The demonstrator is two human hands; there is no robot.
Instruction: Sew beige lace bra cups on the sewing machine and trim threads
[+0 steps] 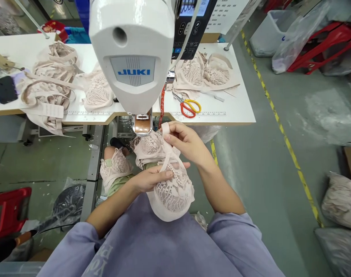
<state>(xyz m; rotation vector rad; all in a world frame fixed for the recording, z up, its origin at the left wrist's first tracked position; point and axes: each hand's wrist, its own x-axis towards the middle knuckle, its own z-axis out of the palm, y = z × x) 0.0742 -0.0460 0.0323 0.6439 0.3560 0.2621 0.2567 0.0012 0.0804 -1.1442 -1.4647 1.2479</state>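
A pale beige lace bra [175, 192] hangs between my hands in front of my chest, one lace cup turned up. My left hand [154, 177] grips it at the upper edge of that cup, thumb on top and fingers mostly hidden beneath. Higher up, my right hand [184, 140] pinches the bra's strap between thumb and fingers. Just beyond my hands is the front end of a white sewing machine [132, 50], with its metal sewing bed [142, 125] below the head. Another lace cup [149, 145] lies under the bed, over my lap.
Beige bras are piled on the left of the white table [241, 104], beside a black phone [6, 89]. More bras [206, 73] lie at right, near red-and-yellow scissors [189, 107]. A red stool [9, 211] stands lower left; a plastic bin [268, 32] is at upper right.
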